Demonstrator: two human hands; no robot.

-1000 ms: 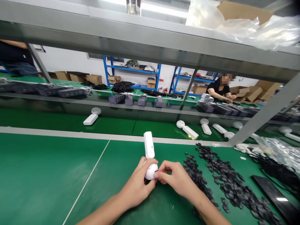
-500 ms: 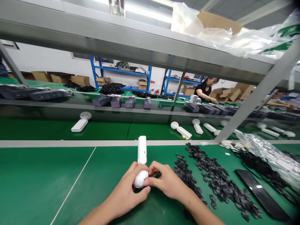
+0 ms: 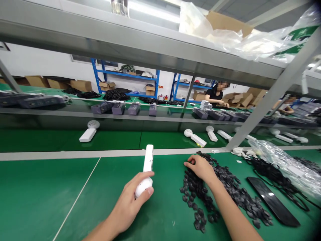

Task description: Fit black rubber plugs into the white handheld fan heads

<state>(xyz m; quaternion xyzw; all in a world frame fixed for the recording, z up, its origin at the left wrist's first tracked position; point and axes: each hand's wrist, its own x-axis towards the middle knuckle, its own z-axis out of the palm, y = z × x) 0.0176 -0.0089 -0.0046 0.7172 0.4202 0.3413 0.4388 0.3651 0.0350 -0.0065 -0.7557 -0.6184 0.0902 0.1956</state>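
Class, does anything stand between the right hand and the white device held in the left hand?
Nothing visible. The right hand rests on a pile of black parts; only green bench mat lies between it and the white device in the left hand.

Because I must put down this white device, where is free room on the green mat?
Open green mat lies left of the left hand holding the white device, around the white line. Around the right hand it is crowded with black pieces.
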